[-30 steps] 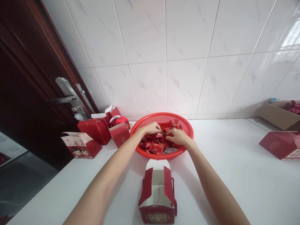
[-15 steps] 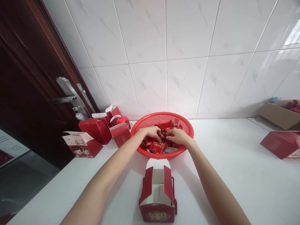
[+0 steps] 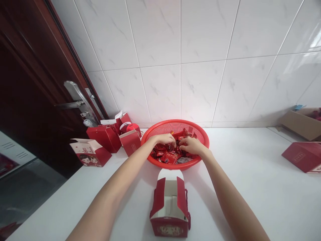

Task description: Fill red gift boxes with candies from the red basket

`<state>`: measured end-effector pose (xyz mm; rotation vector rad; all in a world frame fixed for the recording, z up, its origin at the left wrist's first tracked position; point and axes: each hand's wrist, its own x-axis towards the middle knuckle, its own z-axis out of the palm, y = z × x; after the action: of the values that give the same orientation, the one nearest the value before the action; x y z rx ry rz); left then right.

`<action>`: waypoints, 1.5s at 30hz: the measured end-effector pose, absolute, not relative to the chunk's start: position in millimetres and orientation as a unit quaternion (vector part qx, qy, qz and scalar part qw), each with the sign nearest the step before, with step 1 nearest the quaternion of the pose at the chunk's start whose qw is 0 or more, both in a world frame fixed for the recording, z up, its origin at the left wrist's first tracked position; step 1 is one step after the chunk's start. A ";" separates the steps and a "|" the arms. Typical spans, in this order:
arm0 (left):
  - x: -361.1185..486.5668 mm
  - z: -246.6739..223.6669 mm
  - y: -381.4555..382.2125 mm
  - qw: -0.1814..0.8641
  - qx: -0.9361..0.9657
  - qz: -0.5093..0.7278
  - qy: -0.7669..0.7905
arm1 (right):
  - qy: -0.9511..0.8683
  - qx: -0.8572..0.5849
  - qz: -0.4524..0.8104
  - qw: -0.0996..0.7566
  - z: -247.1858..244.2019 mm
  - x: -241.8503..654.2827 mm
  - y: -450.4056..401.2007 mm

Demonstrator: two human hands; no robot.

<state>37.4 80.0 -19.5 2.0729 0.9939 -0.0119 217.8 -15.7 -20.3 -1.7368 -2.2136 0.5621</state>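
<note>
A red plastic basket with mesh sides holds a heap of red-wrapped candies. Over its left half, my left hand bends its fingers down among the wrappers. Those fingers are drawn together, and what they hold is hidden. On the other side my right hand reaches inward with curved, slightly parted fingers touching the heap; I see nothing gripped in it. A dark red gift box with a cord at its side stands in front of the basket, its flaps raised and its pale inside showing.
Several red gift boxes cluster left of the basket, near a dark wooden door. At the right stand another red box and a brown cardboard carton. White wall tiles rise behind the white tabletop.
My left hand's fingers have come closer together and point further down into the candies. My right hand stays over the heap. The whole view has shifted slightly.
</note>
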 end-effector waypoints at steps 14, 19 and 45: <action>45.4 -21.6 70.8 0.348 0.836 -0.040 0.423 | -0.764 -0.597 0.207 0.127 -16.4 216.7 -17.6; 43.9 -14.1 71.2 0.363 0.837 -0.027 0.409 | -0.763 -0.596 0.211 0.138 -18.7 217.8 -15.6; 22.8 -6.8 -5.1 0.448 0.628 0.508 0.382 | -0.666 -0.377 0.307 0.566 3.5 200.2 -36.0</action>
<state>22.8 -5.1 -6.8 1.5553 0.9454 1.2584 200.2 -36.0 3.5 -0.8862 -1.5654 0.7212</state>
